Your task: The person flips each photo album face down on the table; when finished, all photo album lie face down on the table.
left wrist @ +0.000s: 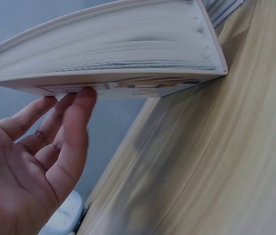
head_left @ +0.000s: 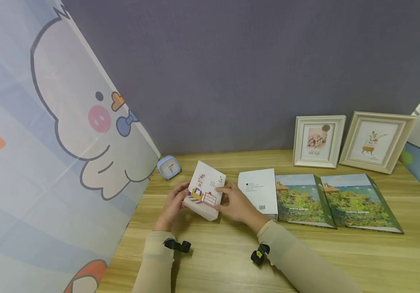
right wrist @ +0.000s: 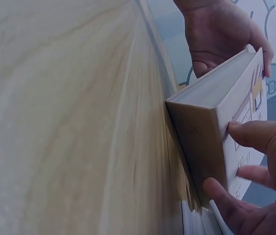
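Note:
A thick white photo album, its cover printed with a drawing of a sofa and a chest of drawers, stands tilted between both hands. My left hand grips its left edge. On the right, my right hand holds it with the thumb on the cover and a finger against the brown-looking spine. The page edges show in the left wrist view, and the covers are closed. Whether the album's lower edge touches the table cannot be told. Beside the right hand lies another white album, text side up.
Two green landscape photo albums lie to the right of the white one. Behind them two framed pictures lean near the grey back panel. A small blue clock stands at the wooden table's back left corner.

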`<action>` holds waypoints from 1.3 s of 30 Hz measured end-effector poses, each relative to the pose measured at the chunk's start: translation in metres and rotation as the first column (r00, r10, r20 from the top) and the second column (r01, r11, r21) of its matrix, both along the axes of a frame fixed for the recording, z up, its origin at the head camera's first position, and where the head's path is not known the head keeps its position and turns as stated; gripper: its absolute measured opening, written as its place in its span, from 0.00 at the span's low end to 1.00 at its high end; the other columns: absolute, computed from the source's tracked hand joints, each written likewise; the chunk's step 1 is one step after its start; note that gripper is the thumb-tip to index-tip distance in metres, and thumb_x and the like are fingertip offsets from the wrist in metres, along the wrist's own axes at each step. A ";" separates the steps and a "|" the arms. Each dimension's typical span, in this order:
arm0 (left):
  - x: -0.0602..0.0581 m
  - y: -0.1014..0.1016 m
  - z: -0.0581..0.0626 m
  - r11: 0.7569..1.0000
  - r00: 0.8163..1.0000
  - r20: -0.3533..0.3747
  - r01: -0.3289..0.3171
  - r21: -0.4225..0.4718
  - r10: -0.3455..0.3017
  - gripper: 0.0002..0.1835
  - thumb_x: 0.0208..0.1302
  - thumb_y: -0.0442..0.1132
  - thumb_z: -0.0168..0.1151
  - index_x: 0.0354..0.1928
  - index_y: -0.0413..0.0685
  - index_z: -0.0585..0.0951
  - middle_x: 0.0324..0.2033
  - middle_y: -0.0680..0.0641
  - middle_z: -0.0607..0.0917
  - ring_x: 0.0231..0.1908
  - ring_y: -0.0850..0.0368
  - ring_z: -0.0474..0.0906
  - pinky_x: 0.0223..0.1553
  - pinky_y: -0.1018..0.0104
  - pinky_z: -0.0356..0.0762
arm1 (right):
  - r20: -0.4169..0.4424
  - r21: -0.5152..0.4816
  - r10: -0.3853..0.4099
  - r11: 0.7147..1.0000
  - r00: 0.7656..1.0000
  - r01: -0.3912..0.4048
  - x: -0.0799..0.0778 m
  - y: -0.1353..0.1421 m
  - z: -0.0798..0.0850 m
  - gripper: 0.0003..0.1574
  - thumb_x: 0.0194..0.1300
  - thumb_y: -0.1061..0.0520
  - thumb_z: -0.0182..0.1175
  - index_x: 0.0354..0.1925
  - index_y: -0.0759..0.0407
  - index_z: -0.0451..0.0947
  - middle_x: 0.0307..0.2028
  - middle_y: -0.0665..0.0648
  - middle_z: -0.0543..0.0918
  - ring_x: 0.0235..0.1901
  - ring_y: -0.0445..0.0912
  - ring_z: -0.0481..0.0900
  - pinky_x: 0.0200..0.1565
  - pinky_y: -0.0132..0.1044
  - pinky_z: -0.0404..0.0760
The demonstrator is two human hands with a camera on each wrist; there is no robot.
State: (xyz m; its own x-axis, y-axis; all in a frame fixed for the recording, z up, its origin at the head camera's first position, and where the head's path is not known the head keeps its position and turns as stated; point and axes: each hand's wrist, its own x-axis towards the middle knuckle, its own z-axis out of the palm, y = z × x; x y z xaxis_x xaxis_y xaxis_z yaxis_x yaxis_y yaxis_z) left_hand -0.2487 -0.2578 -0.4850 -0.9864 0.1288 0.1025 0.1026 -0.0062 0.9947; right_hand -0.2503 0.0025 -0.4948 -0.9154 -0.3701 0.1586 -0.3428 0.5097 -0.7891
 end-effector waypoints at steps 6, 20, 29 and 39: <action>-0.001 -0.007 -0.002 0.993 0.995 -0.020 -0.096 -0.066 0.095 0.23 0.76 0.34 0.57 0.69 0.37 0.77 0.50 0.40 0.82 0.32 0.57 0.83 0.24 0.62 0.83 | 0.056 -0.007 0.014 1.000 0.998 -0.013 0.000 0.002 -0.001 0.43 0.65 0.52 0.75 0.73 0.63 0.72 0.59 0.63 0.81 0.48 0.49 0.85 0.50 0.41 0.85; -0.010 -0.016 -0.015 0.935 0.972 -0.105 -0.231 -0.270 0.210 0.18 0.72 0.32 0.65 0.62 0.39 0.84 0.47 0.37 0.85 0.32 0.57 0.83 0.30 0.70 0.81 | 0.081 0.034 0.027 0.999 0.996 -0.030 0.001 0.002 -0.001 0.53 0.65 0.46 0.75 0.78 0.64 0.64 0.58 0.63 0.83 0.52 0.50 0.85 0.55 0.46 0.83; -0.009 -0.013 -0.018 0.906 0.970 -0.128 -0.237 -0.351 0.204 0.16 0.70 0.31 0.67 0.58 0.39 0.86 0.39 0.41 0.87 0.26 0.58 0.78 0.21 0.68 0.77 | 0.085 0.051 0.079 0.995 0.993 -0.083 0.001 0.005 -0.001 0.69 0.54 0.41 0.82 0.80 0.65 0.57 0.65 0.66 0.73 0.56 0.51 0.82 0.55 0.42 0.83; -0.008 -0.008 -0.017 0.884 0.970 -0.098 -0.242 -0.401 0.221 0.16 0.68 0.29 0.68 0.56 0.35 0.86 0.37 0.39 0.87 0.27 0.60 0.78 0.20 0.71 0.77 | 0.096 0.046 0.048 0.998 0.994 -0.053 0.000 0.006 0.001 0.66 0.53 0.45 0.83 0.80 0.62 0.61 0.64 0.60 0.74 0.56 0.51 0.81 0.54 0.42 0.84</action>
